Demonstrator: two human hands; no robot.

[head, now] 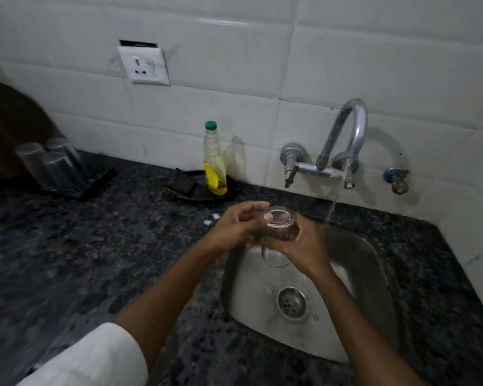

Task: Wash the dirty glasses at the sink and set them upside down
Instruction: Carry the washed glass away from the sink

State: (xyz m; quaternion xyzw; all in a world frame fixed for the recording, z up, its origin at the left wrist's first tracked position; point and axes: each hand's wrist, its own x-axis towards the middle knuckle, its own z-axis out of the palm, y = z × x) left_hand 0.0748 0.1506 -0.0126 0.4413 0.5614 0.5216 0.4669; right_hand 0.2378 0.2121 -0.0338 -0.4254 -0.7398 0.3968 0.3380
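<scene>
Both hands meet over the back left edge of the sink [374, 263], and a clear glass [278, 232] is caught between them. The glass is tilted, one end turned up toward the camera and the other hanging down over the basin, though which end is the mouth cannot be told through the blur. The right hand [304, 246] is closed around the side of the glass from the right, fingers wrapped across its middle. The left hand [236, 227] comes in from the left and is curled against the upper part of the glass, with the thumb lying along the rim end and the fingers bent over the top. The glass sits a little left of the thin stream of water [331, 210] falling from the tap [346, 135] at the back of the sink, and does not touch it. The drain [292, 302] lies below the hands, nearer the camera. Behind the sink's left corner a bottle [214, 160] with a green cap stands on a dark dish [201, 192]. Far to the left of the sink, on the counter [95, 246], three glasses [52, 162] stand upside down together.
</scene>
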